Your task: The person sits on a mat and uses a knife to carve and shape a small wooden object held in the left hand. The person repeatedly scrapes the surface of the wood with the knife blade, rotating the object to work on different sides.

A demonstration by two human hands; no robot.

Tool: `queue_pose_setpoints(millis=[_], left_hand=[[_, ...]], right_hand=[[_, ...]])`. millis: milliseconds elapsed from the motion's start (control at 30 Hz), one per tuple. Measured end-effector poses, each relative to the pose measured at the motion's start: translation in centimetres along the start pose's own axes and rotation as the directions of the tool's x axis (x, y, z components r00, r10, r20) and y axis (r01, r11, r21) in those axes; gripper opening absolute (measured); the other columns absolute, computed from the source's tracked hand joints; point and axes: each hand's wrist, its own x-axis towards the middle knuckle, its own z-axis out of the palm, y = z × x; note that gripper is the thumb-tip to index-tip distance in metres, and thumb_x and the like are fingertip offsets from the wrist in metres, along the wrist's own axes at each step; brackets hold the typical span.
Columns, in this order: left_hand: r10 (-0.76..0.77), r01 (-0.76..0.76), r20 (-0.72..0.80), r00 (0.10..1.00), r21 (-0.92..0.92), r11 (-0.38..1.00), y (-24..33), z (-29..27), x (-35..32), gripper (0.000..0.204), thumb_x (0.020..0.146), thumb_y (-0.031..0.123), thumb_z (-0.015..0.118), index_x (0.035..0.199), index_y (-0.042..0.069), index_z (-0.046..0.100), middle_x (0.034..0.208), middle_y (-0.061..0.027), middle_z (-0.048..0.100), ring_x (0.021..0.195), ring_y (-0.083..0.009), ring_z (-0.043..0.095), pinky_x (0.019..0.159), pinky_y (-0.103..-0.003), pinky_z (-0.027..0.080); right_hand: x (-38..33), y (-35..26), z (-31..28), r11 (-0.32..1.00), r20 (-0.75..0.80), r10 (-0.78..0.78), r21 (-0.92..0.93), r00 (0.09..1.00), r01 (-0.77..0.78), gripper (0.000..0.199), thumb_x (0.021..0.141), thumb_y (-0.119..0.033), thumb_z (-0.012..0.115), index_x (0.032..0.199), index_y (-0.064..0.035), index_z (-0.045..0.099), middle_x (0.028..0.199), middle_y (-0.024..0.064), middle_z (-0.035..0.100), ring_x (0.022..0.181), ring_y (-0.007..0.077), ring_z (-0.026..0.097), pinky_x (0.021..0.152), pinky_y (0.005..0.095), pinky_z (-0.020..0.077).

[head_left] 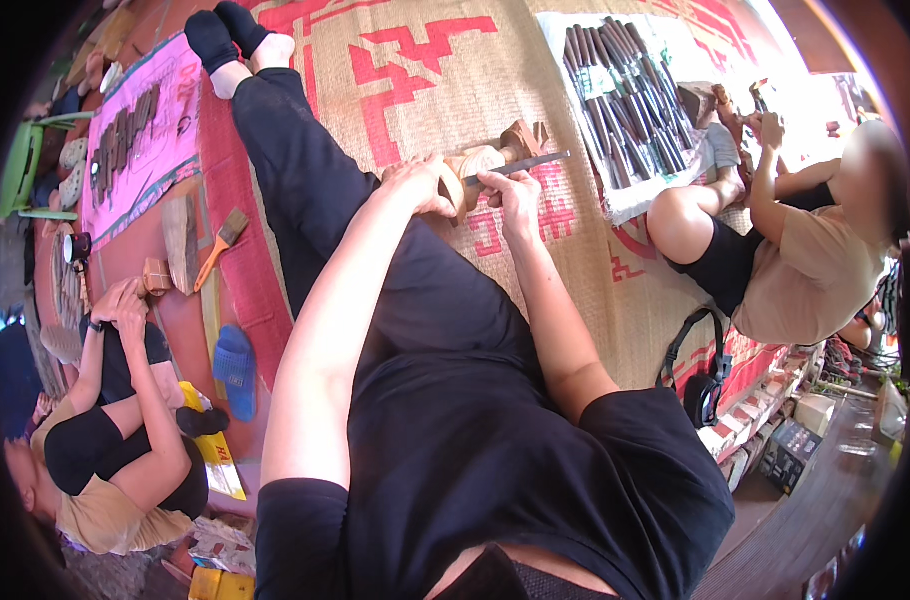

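Shirt (495, 450): black, plain across the visible front, cloth creased in soft folds.
Left sleeve (300, 530): short, black, ending above the elbow.
Right sleeve (660, 470): short, black, loose at the hem, matching the left.
Neckline (550, 545): curved edge; I see a dark textured piece (560, 580) inside it, kind unclear from the visible part.
Trousers (285, 140): black, long-legged, loosely cut, wrinkled along the thighs.
Socks (211, 42): black, low-cut, with bare ankle showing between sock and trouser hem.
Left hand (415, 187): bare, forearm uncovered up to the sleeve.
Right hand (517, 200): likewise bare.
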Motion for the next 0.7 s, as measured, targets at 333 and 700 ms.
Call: queue_pose_setpoints(millis=[333,700], left_hand=[[-0.032,0.032,0.075,0.997,0.003,0.999,0.5,-0.8,-0.3,0.087,0.053,0.04,0.081,0.125,0.01,0.043,0.119,-0.0171,0.057,0.112,-0.0322,0.054,0.093,-0.041,0.043],[-0.04,0.041,0.084,0.996,-0.02,0.999,0.8,-0.9,-0.6,0.086,0.056,0.042,0.08,0.126,0.009,0.043,0.12,-0.0173,0.056,0.113,-0.0317,0.053,0.094,-0.041,0.042]], right_hand=[[0.3,-0.4,0.1,0.997,-0.011,-0.029,-0.078,1.0,0.028,0.012,0.072,-0.005,0.071,0.074,-0.0003,0.06,0.062,0.0032,0.058,0.051,0.0077,0.049,0.051,0.02,0.0392],[0.2,-1.3,0.3,0.997,0.032,-0.022,-0.077,0.999,0.024,0.009,0.071,-0.005,0.07,0.075,-0.0013,0.063,0.064,0.0028,0.059,0.054,0.0072,0.052,0.048,0.0195,0.0404]])
